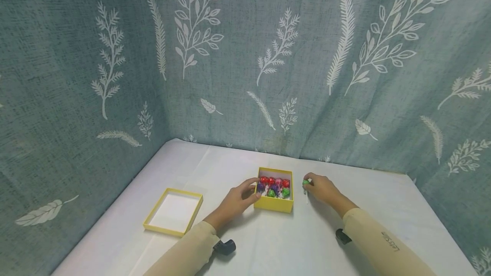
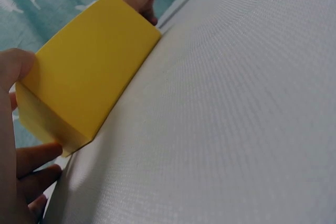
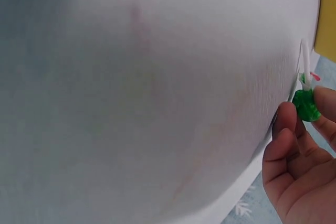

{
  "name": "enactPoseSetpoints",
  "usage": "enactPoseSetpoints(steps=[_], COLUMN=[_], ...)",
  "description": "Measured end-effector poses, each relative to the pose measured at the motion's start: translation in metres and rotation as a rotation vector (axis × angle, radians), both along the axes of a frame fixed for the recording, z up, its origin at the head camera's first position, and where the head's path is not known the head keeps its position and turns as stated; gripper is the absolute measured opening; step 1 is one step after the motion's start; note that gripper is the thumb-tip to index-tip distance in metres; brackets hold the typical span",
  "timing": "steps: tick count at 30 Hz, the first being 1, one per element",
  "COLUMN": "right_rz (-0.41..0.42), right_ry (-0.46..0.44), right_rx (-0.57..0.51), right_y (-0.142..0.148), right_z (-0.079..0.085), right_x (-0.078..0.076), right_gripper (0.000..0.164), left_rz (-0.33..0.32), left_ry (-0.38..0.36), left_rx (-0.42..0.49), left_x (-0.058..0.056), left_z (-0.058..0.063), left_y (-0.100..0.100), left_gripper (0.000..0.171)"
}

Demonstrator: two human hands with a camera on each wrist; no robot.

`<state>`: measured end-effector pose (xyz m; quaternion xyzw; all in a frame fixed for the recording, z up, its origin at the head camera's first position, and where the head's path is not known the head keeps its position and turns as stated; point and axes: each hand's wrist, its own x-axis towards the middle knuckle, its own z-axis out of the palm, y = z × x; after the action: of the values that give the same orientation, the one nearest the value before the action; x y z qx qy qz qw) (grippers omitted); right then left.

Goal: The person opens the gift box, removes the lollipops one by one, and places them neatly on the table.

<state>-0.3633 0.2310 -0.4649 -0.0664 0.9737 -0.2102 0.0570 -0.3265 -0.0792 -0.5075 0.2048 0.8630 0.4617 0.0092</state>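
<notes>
A yellow box (image 1: 273, 204) holds several wrapped lollipops (image 1: 285, 183), red and pink ones along the back and purple and green ones nearer the front. At its left side my left hand (image 1: 239, 201) grips the box, the thumb on the near corner and the fingers along the left wall, as the left wrist view shows. To the right of the box, my right hand (image 1: 322, 187) pinches a green lollipop (image 3: 306, 105) by its wrapped head between thumb and fingertips. Its white stick (image 1: 307, 199) points toward me in the head view.
A yellow-edged box lid (image 1: 197, 212), white inside, lies on the white table (image 1: 291, 246) left of my left hand. Behind and to the left of the table hangs a blue-green curtain (image 1: 238, 97) with white leaf patterns.
</notes>
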Motion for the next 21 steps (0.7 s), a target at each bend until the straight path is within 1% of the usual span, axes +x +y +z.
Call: enactPoseSetpoints(steps=[4,14,21], right_rz=[-0.011,-0.009,-0.012], right_ry=[-0.019,-0.015,-0.033], right_rx=[0.009,0.015,0.018], right_y=[-0.0011,-0.0027,-0.0018], right_z=[-0.0025,0.0,-0.0003], right_x=[-0.0004,0.0005,0.0], right_gripper=[0.031,0.035,0.04], left_rz=[-0.001,0.008,0.002], left_ry=[-0.003,-0.027,-0.018], left_rx=[0.004,-0.003,0.007], left_x=[0.0007,-0.0004,0.0005], left_z=[0.0003,0.0001,0.0015], left_y=[0.0003,0.0009,0.0003], left_gripper=[0.056,0.056,0.055])
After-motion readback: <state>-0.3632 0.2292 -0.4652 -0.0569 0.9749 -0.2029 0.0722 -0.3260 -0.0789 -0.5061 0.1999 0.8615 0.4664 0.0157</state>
